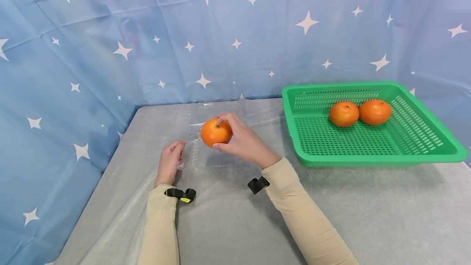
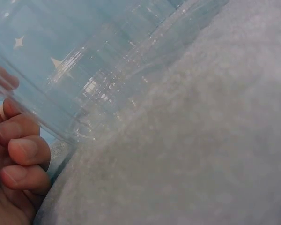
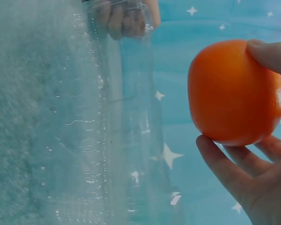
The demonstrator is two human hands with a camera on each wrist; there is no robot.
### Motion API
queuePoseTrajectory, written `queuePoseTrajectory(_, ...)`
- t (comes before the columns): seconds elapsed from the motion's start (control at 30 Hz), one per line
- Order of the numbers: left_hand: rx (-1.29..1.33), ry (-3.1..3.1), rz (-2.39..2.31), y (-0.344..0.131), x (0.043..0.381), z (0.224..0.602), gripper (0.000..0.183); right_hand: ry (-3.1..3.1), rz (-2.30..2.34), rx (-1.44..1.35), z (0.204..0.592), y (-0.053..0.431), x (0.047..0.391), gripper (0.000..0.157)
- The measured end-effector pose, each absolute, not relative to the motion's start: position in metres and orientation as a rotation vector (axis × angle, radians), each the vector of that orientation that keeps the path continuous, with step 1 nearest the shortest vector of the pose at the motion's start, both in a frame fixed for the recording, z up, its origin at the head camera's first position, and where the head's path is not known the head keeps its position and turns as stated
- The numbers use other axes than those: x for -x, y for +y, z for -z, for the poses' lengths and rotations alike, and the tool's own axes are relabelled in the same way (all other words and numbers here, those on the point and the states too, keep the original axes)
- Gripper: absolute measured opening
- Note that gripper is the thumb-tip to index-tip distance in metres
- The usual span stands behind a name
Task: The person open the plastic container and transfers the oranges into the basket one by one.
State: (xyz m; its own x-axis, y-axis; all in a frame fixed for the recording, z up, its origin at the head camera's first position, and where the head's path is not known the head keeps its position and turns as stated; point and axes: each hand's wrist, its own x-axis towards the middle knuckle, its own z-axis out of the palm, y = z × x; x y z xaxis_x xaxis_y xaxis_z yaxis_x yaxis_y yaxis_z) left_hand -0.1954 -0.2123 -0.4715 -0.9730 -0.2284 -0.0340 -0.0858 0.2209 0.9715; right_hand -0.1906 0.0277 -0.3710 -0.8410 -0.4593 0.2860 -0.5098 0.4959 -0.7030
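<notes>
My right hand (image 1: 243,138) grips an orange (image 1: 213,133) between thumb and fingers, its stem end showing in the head view. The fruit is held above a clear plastic container (image 1: 195,160) on the table; in the right wrist view, a gap separates the orange (image 3: 234,93) from the container's wall (image 3: 136,140). At the container's left side, my left hand (image 1: 171,160) pinches its edge. The left wrist view shows the thumb and curled fingers (image 2: 25,150) at the transparent wall (image 2: 33,110). The container's full outline is hard to make out.
A green perforated basket (image 1: 346,158) stands on the right of the grey-covered table (image 1: 228,224), with two more oranges (image 1: 344,114) side by side in it. A blue star-patterned cloth (image 1: 257,23) hangs behind the table and along its left side.
</notes>
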Motion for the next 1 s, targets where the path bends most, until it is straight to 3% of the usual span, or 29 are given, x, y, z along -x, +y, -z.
queuePoseTrajectory(0.4,-0.287,-2.365,1.870,-0.213,0.196,0.469,0.045,-2.576,-1.257,-0.983,0.361,0.035,0.190,0.046)
queuePoseTrajectory(1.0,-0.264,-2.359,1.919,-0.215,0.194,0.469,0.048,-2.571,-1.274,-0.916,0.349,0.042,0.188,0.046)
